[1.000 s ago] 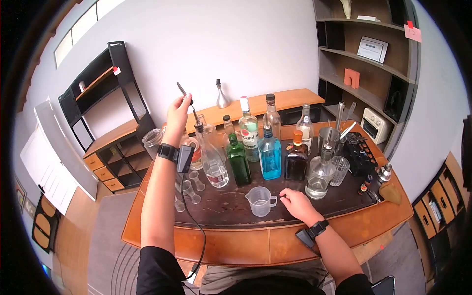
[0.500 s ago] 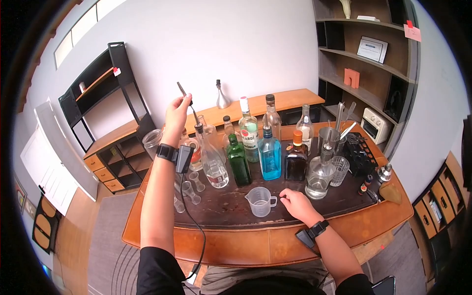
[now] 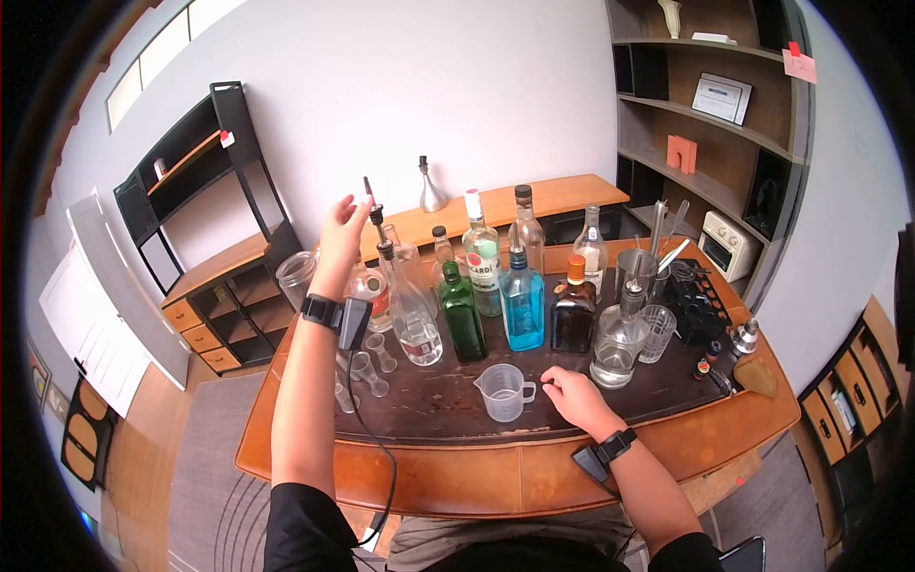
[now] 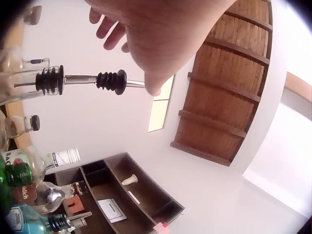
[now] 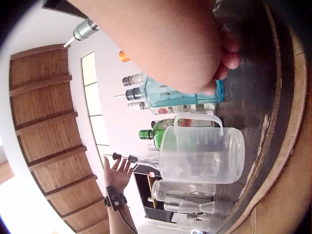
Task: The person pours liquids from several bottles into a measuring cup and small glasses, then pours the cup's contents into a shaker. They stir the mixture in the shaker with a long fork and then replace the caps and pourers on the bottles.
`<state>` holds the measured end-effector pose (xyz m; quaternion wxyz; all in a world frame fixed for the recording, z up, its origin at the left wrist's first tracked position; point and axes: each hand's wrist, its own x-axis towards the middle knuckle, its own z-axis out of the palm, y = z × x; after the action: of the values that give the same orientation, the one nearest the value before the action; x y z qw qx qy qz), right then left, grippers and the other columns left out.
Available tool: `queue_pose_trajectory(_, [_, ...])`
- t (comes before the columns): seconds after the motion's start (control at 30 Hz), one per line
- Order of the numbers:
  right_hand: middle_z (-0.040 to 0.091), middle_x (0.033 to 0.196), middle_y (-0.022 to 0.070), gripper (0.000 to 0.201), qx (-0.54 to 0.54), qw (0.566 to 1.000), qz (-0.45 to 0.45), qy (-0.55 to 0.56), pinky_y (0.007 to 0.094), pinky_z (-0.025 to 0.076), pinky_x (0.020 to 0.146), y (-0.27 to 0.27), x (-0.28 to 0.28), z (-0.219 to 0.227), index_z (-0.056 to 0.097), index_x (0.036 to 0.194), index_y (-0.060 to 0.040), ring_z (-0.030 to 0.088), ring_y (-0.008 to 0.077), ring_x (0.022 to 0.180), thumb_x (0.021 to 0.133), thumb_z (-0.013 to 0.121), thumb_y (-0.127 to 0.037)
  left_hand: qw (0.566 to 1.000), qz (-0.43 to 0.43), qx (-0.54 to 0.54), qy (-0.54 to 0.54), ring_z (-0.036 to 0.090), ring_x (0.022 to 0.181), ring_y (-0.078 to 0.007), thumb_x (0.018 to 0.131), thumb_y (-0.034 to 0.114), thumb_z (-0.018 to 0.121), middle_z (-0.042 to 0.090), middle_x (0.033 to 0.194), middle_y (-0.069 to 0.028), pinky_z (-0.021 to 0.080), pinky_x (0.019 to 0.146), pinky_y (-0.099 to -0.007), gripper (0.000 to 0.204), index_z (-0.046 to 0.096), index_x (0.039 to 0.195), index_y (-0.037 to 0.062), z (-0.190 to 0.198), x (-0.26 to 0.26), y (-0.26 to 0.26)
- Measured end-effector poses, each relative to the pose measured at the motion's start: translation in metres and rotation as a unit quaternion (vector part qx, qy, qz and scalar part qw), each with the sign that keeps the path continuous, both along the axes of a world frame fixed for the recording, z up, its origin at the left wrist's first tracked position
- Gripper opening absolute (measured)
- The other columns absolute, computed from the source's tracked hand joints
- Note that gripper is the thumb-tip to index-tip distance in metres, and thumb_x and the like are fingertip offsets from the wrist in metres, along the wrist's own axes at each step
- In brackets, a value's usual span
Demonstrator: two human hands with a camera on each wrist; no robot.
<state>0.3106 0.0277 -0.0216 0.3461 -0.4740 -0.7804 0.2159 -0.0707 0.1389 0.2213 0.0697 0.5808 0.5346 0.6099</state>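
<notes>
My left hand (image 3: 341,234) is raised with its fingers spread, beside a black-and-metal pour spout (image 4: 111,82). This spout stands end-on over the metal tube of a second pour spout (image 4: 50,80), which is fitted in the neck of a clear glass bottle (image 3: 414,310). In the left wrist view the thumb overlaps the upper spout's tip. On the dark table top, my right hand (image 3: 577,398) rests with loosely curled fingers and holds nothing. Just left of it stands a clear plastic measuring jug (image 3: 505,396), its handle towards the hand.
Behind the jug stand a green bottle (image 3: 463,319), a blue bottle (image 3: 524,310) and a brown bottle (image 3: 574,315). A round clear decanter (image 3: 620,348) is right of them. Small jigger-shaped glasses (image 3: 370,374) stand left. A cable hangs from the left wrist.
My left hand has spread its fingers, letting go of the upper spout it pinched. That spout now sits lower and more upright over the bottle's own spout. The right hand stays put.
</notes>
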Motion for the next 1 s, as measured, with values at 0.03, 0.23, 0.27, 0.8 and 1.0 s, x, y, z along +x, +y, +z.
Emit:
queue_pose_trajectory(0.03, [0.070,0.096,0.0196,0.014,-0.008,1.000,0.006,0.027,0.0457,0.053,0.077,-0.001,-0.001,0.003,0.063,0.105,-0.0039,0.067,0.0388,0.091,0.094,0.062,-0.014,0.999,0.004,0.017,-0.042,0.058,0.097,-0.0106,0.097,0.044,0.066,0.066,0.115,-0.0091,0.050,0.078,-0.0272,0.055,0.063,0.126,-0.0022,0.000,0.006,-0.015])
queue_pose_trajectory(0.23, [0.064,0.099,0.0126,0.015,-0.098,0.972,0.081,0.196,0.0360,0.051,0.083,0.010,-0.005,-0.014,0.065,0.106,-0.0014,0.064,0.0253,0.093,0.098,0.061,-0.014,0.994,-0.067,0.088,0.011,0.052,0.071,-0.0081,0.106,0.027,0.053,0.057,0.072,0.0010,0.042,0.067,-0.0262,0.036,0.060,0.079,0.0032,-0.048,0.029,-0.090])
queue_pose_trajectory(0.27, [0.061,0.101,0.0099,0.016,-0.135,0.962,0.090,0.220,0.0342,0.050,0.085,0.010,-0.007,-0.014,0.066,0.106,-0.0009,0.062,0.0214,0.094,0.100,0.061,-0.015,0.995,-0.099,0.021,0.005,0.052,0.068,-0.0081,0.106,0.027,0.053,0.055,0.068,0.0018,0.042,0.064,-0.0265,0.040,0.059,0.073,0.0045,-0.068,0.031,-0.099])
queue_pose_trajectory(0.8, [0.068,0.109,0.0098,0.016,-0.232,0.834,0.092,0.492,0.0279,0.050,0.084,0.006,-0.047,0.032,0.059,0.097,-0.0031,0.062,0.0128,0.094,0.106,0.052,-0.015,0.900,-0.313,-0.243,-0.185,0.052,0.056,-0.0159,0.110,0.047,0.028,0.051,0.056,-0.0031,0.043,0.060,-0.0283,0.066,0.054,0.065,0.0068,-0.231,0.012,-0.104])
queue_pose_trajectory(1.0, [0.067,0.095,0.0039,0.017,-0.072,0.883,0.063,0.460,0.0256,0.047,0.077,0.063,-0.061,0.102,0.057,0.089,-0.0068,0.057,0.0094,0.083,0.103,0.056,-0.016,0.899,-0.307,-0.254,-0.182,0.049,0.052,-0.0122,0.110,0.046,0.034,0.050,0.056,-0.0013,0.040,0.054,-0.0275,0.063,0.057,0.066,0.0072,-0.244,0.022,-0.102])
